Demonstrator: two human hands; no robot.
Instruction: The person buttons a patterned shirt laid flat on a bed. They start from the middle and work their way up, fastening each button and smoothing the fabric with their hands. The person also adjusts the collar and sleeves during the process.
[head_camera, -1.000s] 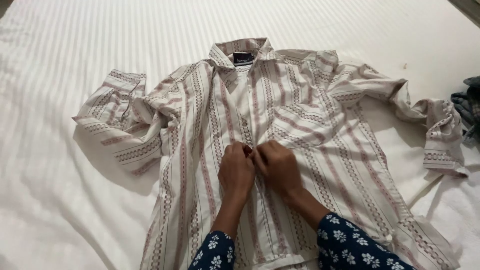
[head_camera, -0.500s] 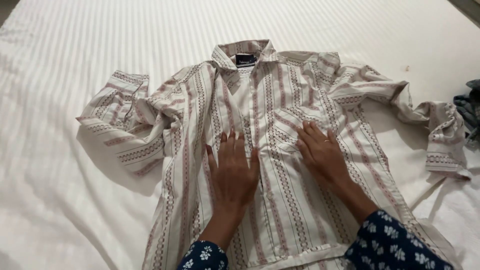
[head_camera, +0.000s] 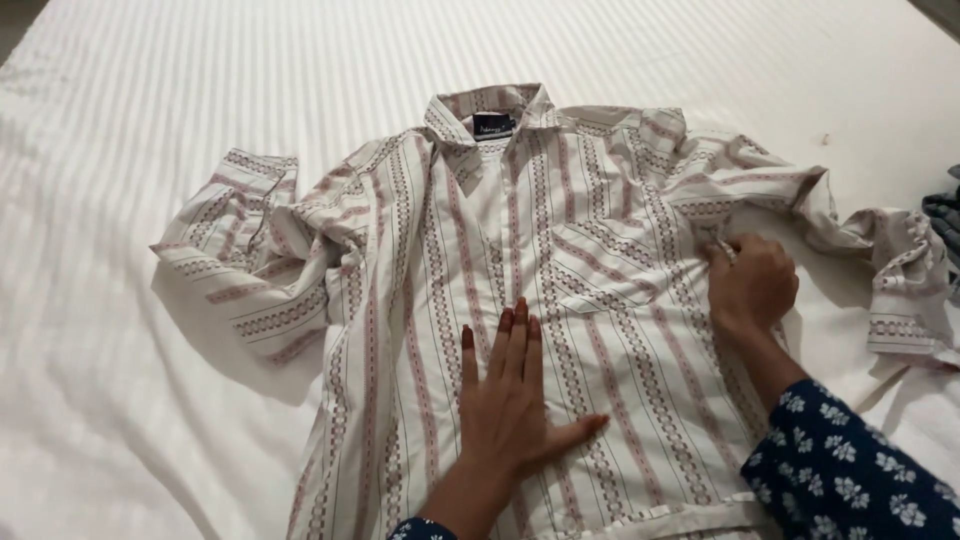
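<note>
Light: bright, even, warm, seemingly from overhead.
Shadows: soft, beneath the shirt (head_camera: 560, 300) sleeve on the bed (head_camera: 150, 100).
Focus: sharp; no glare.

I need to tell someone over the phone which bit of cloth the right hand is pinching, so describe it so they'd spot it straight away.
On the white striped bedsheet lies a white long-sleeved shirt with reddish patterned stripes, front up, collar away from the person. Follow its chest across to the side where the right hand is closed on the fabric: that is the side seam just below the armpit. Unlike the flat chest under the left hand, it is bunched where the crumpled sleeve begins.
</note>
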